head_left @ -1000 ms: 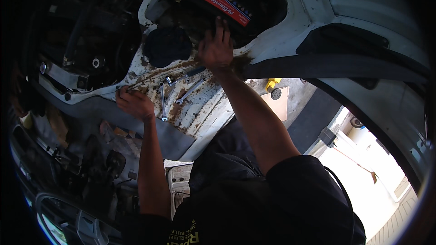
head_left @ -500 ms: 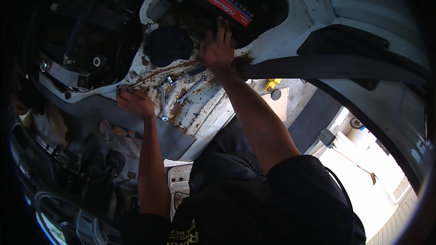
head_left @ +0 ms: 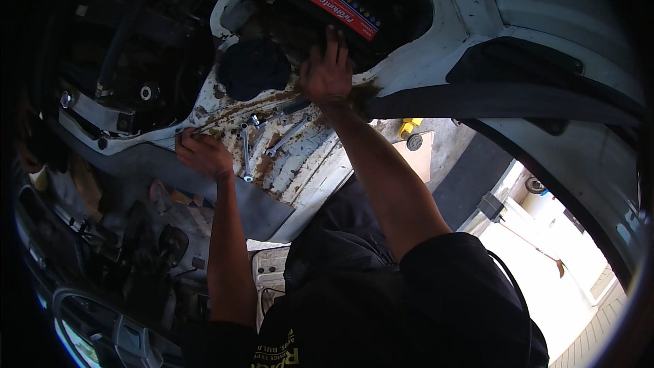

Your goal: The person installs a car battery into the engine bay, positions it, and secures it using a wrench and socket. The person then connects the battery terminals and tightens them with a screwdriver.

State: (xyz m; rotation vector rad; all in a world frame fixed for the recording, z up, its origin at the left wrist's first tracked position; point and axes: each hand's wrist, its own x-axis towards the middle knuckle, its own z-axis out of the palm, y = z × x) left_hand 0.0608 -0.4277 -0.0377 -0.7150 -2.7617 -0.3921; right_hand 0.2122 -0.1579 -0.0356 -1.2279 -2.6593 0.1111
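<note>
My right hand (head_left: 327,71) lies with fingers apart at the edge of a dark recess, its fingertips close to a black car battery (head_left: 300,1) with a red label. Whether they touch the battery I cannot tell. My left hand (head_left: 204,155) rests with bent fingers on the edge of the rusty white metal panel (head_left: 296,163); no held object shows. Between my hands lie a combination wrench (head_left: 246,153), a second wrench (head_left: 287,138) and a ratchet with a dark handle (head_left: 283,113). A bunched black cloth (head_left: 253,69) sits left of my right hand.
An opened engine bay (head_left: 129,61) fills the upper left. Below it are pedals (head_left: 172,245) and a steering wheel (head_left: 102,330). A black weather strip (head_left: 504,101) runs along the door opening on the right. Outside, a yellow object (head_left: 410,128) stands on the ground.
</note>
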